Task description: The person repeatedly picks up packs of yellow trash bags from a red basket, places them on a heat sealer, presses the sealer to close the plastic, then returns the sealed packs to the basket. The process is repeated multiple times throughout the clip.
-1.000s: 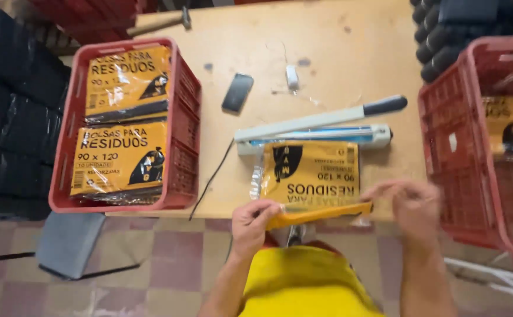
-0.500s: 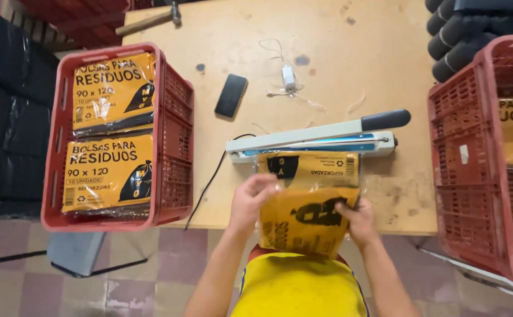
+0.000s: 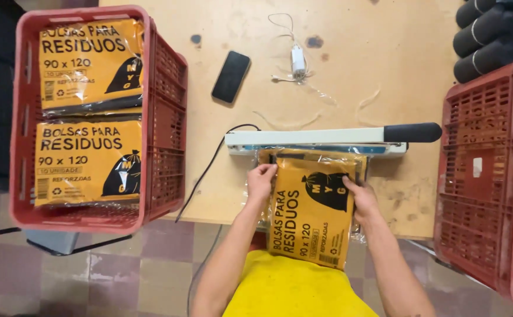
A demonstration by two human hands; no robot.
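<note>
Left hand (image 3: pixel 261 179) and right hand (image 3: pixel 362 199) are gripping the orange bag packet (image 3: pixel 312 214) by its side edges, its top end lying under the heat sealer (image 3: pixel 321 141) at the table's near edge. Risk: the packet is sitting slightly skewed, so the seal could be landing crooked; fingertips are resting close to the sealer's bar.

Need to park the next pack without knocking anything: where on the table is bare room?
Free: bare wood between the white charger and the black rolls; also between the red crate of yellow packs and the black phone. Crowded: the near edge, where left hand and right hand hold the yellow pack at the white sealer.
</note>
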